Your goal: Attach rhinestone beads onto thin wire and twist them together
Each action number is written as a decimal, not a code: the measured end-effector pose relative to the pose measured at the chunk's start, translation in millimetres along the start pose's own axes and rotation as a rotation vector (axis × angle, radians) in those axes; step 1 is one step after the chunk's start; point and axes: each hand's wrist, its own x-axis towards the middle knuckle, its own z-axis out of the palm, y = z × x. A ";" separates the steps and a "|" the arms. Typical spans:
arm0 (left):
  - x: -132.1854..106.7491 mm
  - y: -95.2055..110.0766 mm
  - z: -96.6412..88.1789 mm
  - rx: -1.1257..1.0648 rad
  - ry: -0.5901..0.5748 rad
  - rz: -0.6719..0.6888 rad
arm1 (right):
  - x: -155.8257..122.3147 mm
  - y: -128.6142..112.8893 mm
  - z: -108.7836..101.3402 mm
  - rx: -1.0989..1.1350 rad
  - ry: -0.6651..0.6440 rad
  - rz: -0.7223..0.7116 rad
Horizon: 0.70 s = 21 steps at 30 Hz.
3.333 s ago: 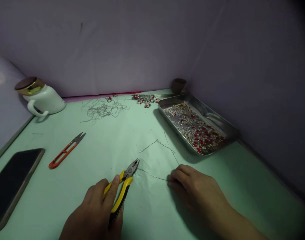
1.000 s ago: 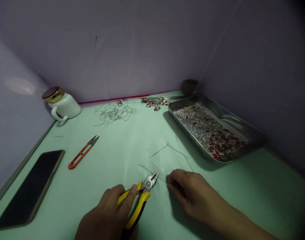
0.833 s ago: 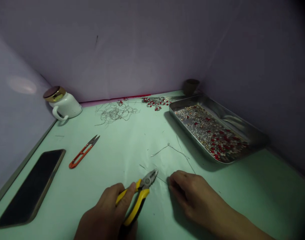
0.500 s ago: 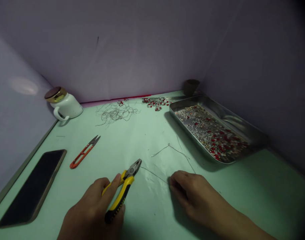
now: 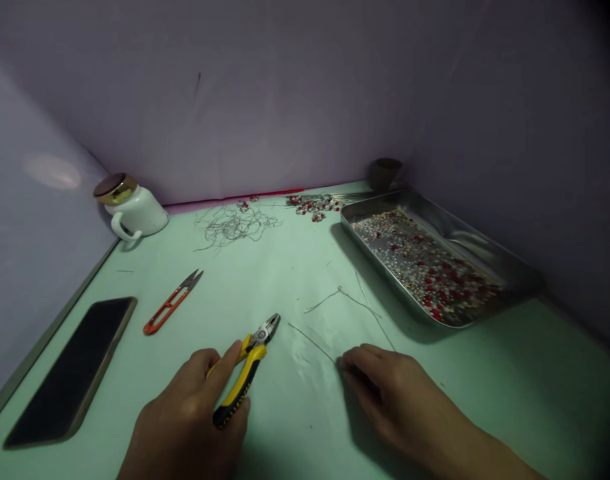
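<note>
My left hand [image 5: 192,407] is wrapped round the yellow-and-black handles of a pair of pliers [image 5: 252,363], whose jaws point up and to the right. My right hand [image 5: 395,393] pinches a thin wire [image 5: 312,342] between thumb and fingers. The wire's free end stretches left and stops a little short of the plier jaws, apart from them. Just beyond my hands, a bent wire piece with a small loop [image 5: 339,289] at its peak lies on the green tabletop [image 5: 285,413]. Another straight wire [image 5: 385,332] runs from near it toward my right hand.
A metal tray [image 5: 385,267] of red, white and gold beads stands at right. Orange thread snips [image 5: 169,307] and a phone [image 5: 72,373] lie at left. Behind are a lidded white mug [image 5: 143,212], tangled wire [image 5: 235,228], red-beaded wire pieces [image 5: 317,207] and a dark cup [image 5: 383,175].
The plier jaws have come away from the wire's end, leaving a small gap. My right hand still pinches the wire in nearly the same place.
</note>
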 end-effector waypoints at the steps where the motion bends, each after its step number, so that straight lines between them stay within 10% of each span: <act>1: -0.5 -0.5 0.9 0.004 -0.005 0.005 | -0.2 -0.2 0.1 -0.010 0.003 -0.001; 21: -4.8 11.6 9.9 0.031 -0.072 0.109 | -1.3 4.4 6.1 -0.048 0.070 0.032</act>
